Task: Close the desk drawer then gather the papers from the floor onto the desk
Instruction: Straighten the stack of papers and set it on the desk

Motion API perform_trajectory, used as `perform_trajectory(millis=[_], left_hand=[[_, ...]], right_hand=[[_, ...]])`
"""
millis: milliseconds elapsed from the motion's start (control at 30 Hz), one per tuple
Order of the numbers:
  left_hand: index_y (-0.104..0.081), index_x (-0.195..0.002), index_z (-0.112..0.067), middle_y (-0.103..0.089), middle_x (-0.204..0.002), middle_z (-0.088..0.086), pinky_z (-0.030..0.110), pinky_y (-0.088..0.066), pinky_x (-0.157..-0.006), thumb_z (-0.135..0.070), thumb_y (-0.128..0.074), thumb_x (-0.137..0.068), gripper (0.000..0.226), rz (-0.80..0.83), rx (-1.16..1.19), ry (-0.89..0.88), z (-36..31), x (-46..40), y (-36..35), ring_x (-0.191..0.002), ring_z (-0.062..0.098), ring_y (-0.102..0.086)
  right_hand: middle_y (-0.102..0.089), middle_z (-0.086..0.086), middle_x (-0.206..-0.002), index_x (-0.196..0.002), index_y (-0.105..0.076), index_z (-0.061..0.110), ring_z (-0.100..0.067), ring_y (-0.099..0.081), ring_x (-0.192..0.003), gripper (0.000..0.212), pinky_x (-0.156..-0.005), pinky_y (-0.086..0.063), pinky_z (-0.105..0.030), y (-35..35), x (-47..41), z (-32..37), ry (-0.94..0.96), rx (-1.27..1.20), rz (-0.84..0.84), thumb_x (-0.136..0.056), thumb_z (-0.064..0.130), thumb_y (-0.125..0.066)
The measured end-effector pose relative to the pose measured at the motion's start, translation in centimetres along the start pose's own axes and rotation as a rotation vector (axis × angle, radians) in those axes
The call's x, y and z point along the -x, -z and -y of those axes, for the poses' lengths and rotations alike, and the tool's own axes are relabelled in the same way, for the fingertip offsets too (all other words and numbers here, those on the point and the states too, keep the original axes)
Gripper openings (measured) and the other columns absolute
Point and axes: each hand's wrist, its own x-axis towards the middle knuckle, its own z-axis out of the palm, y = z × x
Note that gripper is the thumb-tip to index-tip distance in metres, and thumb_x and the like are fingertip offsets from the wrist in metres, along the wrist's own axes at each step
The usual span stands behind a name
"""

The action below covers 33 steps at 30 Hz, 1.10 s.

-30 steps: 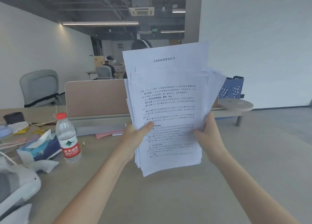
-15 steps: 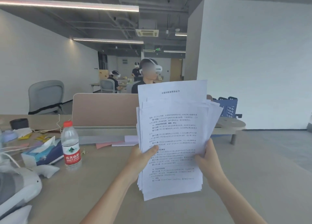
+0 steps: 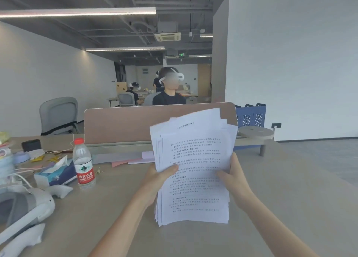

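I hold a thick stack of white printed papers upright over the beige desk. Its bottom edge stands on or just above the desk top; I cannot tell which. My left hand grips the stack's left edge, thumb on the front sheet. My right hand grips the right edge the same way. The sheets are fanned unevenly at the top. The desk drawer and the floor beneath the desk are out of view.
A water bottle with a red cap stands left of the stack, beside a tissue box and a white headset. A brown partition runs along the desk's back. A person sits behind it.
The stack has come down toward the desk top and sits lower in view. My view has tilted up, showing more of the ceiling and the person behind the partition. Both hands keep their grip.
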Motion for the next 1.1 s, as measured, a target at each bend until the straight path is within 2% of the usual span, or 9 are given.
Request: perform_trajectory(millis=[233, 367, 533, 633, 767, 867, 967, 1033, 1100], left_hand=[[-0.074, -0.114, -0.018, -0.078, -0.111, 0.003, 0.043, -0.054, -0.095, -0.026, -0.082, -0.074, 0.041, 0.025, 0.04, -0.013, -0.1, -0.6, 0.0, -0.104, 0.021, -0.074], [-0.072, -0.116, -0.018, -0.079, -0.11, 0.002, 0.04, -0.054, -0.093, -0.028, -0.081, -0.072, 0.046, 0.003, 0.087, -0.031, -0.1, -1.0, 0.3, -0.102, 0.019, -0.075], [-0.071, -0.12, -0.019, -0.077, -0.117, 0.0, 0.039, -0.053, -0.096, -0.033, -0.079, -0.077, 0.046, 0.068, 0.083, -0.032, -0.5, -1.2, 0.9, -0.108, 0.019, -0.072], [-0.071, -0.12, -0.02, -0.076, -0.117, -0.001, 0.038, -0.054, -0.095, -0.034, -0.078, -0.076, 0.047, 0.076, 0.088, -0.032, -0.7, -1.3, 1.0, -0.108, 0.016, -0.072], [-0.072, -0.119, -0.02, -0.076, -0.119, 0.001, 0.047, -0.048, -0.105, -0.036, -0.077, -0.076, 0.046, 0.089, 0.145, -0.009, -0.7, -1.4, 1.3, -0.112, 0.02, -0.071], [-0.072, -0.12, -0.022, -0.074, -0.122, -0.001, 0.047, -0.045, -0.109, -0.037, -0.073, -0.08, 0.043, 0.122, 0.144, -0.009, -0.7, -1.2, 1.4, -0.115, 0.018, -0.069], [-0.075, -0.115, -0.024, -0.075, -0.122, -0.001, 0.048, -0.043, -0.11, -0.038, -0.074, -0.08, 0.039, 0.147, 0.136, -0.015, -0.8, -1.1, 1.4, -0.115, 0.018, -0.069], [-0.076, -0.113, -0.025, -0.075, -0.12, -0.002, 0.048, -0.042, -0.111, -0.037, -0.072, -0.081, 0.034, 0.156, 0.141, 0.004, -0.8, -1.1, 1.3, -0.114, 0.016, -0.069], [-0.075, -0.114, -0.028, -0.074, -0.123, -0.006, 0.047, -0.038, -0.114, -0.041, -0.072, -0.081, 0.036, 0.17, 0.138, 0.028, -0.7, -1.1, 1.4, -0.118, 0.014, -0.066]], right_hand=[[-0.071, 0.005, -0.116, -0.117, -0.052, 0.022, -0.017, -0.07, -0.109, 0.036, -0.091, -0.059, -0.046, 0.4, -0.3, -0.1, 0.005, -0.064, 0.009, -0.09, 0.004, -0.069], [-0.071, 0.01, -0.121, -0.125, -0.051, 0.028, -0.013, -0.07, -0.113, 0.046, -0.091, -0.059, -0.042, 0.3, -0.7, 0.9, 0.048, -0.077, 0.025, -0.089, 0.013, -0.075], [-0.069, 0.011, -0.128, -0.131, -0.048, 0.037, -0.016, -0.068, -0.117, 0.054, -0.098, -0.054, -0.05, 0.0, -1.3, 2.1, 0.105, -0.03, 0.081, -0.087, 0.022, -0.077], [-0.07, 0.009, -0.126, -0.127, -0.05, 0.037, -0.017, -0.069, -0.115, 0.05, -0.097, -0.055, -0.053, -0.3, -1.5, 2.5, 0.12, -0.018, 0.101, -0.087, 0.022, -0.076], [-0.071, 0.008, -0.124, -0.126, -0.05, 0.032, -0.015, -0.07, -0.113, 0.048, -0.097, -0.055, -0.052, -0.3, -1.6, 2.8, 0.14, -0.016, 0.105, -0.088, 0.02, -0.076], [-0.065, 0.007, -0.131, -0.134, -0.043, 0.032, -0.012, -0.066, -0.118, 0.06, -0.1, -0.053, -0.051, -0.2, -1.8, 3.8, 0.203, 0.005, 0.074, -0.085, 0.025, -0.077], [-0.049, 0.005, -0.149, -0.147, -0.024, 0.045, -0.014, -0.055, -0.132, 0.085, -0.109, -0.046, -0.049, 0.0, -2.1, 5.3, 0.325, 0.087, 0.014, -0.082, 0.035, -0.078], [-0.04, 0.009, -0.155, -0.143, -0.016, 0.064, -0.016, -0.051, -0.136, 0.09, -0.112, -0.043, -0.045, 0.0, -2.4, 6.2, 0.396, 0.176, -0.01, -0.083, 0.035, -0.077], [-0.036, 0.024, -0.155, -0.136, -0.01, 0.073, 0.006, -0.04, -0.138, 0.095, -0.113, -0.036, -0.022, 0.1, -2.6, 6.8, 0.457, 0.299, 0.005, -0.089, 0.021, -0.074]])
